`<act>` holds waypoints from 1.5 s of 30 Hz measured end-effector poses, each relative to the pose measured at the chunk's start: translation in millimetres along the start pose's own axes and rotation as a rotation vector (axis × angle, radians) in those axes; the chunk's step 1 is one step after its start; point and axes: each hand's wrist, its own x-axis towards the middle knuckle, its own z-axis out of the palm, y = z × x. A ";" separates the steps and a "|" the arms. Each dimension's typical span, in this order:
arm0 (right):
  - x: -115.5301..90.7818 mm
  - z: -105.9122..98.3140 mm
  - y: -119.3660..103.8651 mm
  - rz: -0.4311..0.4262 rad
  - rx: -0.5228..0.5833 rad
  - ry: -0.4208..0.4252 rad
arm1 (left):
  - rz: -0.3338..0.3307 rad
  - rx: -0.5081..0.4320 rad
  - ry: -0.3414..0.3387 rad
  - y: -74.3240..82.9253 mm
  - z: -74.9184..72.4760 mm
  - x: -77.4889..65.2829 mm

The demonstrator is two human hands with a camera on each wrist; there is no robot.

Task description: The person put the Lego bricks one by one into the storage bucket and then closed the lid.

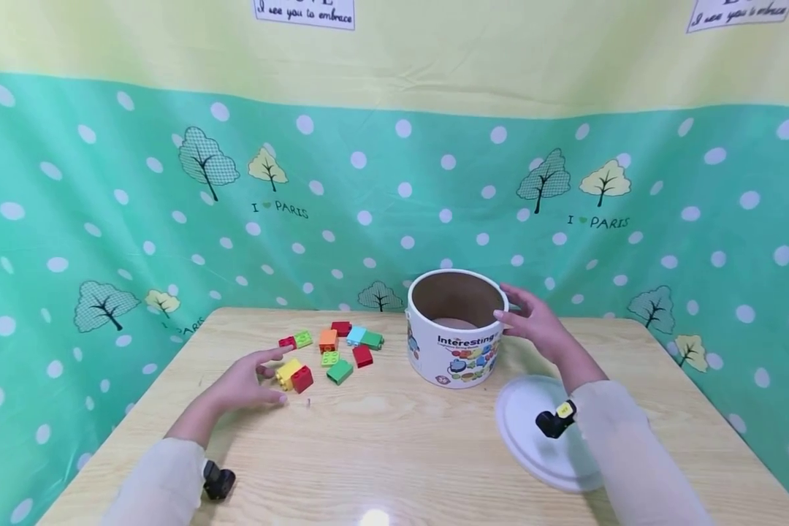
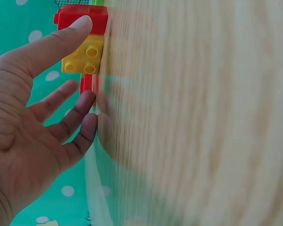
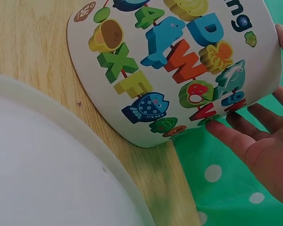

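My left hand (image 1: 246, 381) hovers at the left of the building bricks, its fingers spread around the near side of a yellow brick (image 1: 288, 373) and a red brick (image 1: 302, 379) that sit together. In the left wrist view the thumb overlaps the red brick (image 2: 96, 19), and the yellow brick (image 2: 87, 54) lies below it; contact is unclear. On the right, my right hand (image 1: 532, 321) touches the outer wall of a white bucket (image 1: 456, 347) near its rim. The right wrist view shows fairly straight fingers (image 3: 226, 139) against the printed bucket wall (image 3: 108, 94).
Several loose bricks, among them a green brick (image 1: 340, 372), an orange brick (image 1: 329, 340) and a red brick (image 1: 362, 356), lie between left hand and bucket. The round white lid (image 1: 532, 431) lies flat under the right forearm. A dotted curtain (image 1: 394, 183) hangs behind the wooden table (image 1: 394, 453).
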 end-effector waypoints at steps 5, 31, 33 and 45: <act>0.3 1.8 1.7 -0.006 0.040 -0.010 | -0.006 -0.017 -0.013 0.4 -1.3 2.1; -2.7 6.1 6.2 0.048 0.102 -0.001 | -0.018 0.012 0.013 0.8 11.8 13.5; -2.8 6.6 7.2 0.049 0.108 0.000 | -0.028 0.018 0.021 1.6 11.8 13.2; -1.7 6.7 9.7 0.050 0.111 0.002 | -0.034 -0.125 0.088 4.6 0.5 4.6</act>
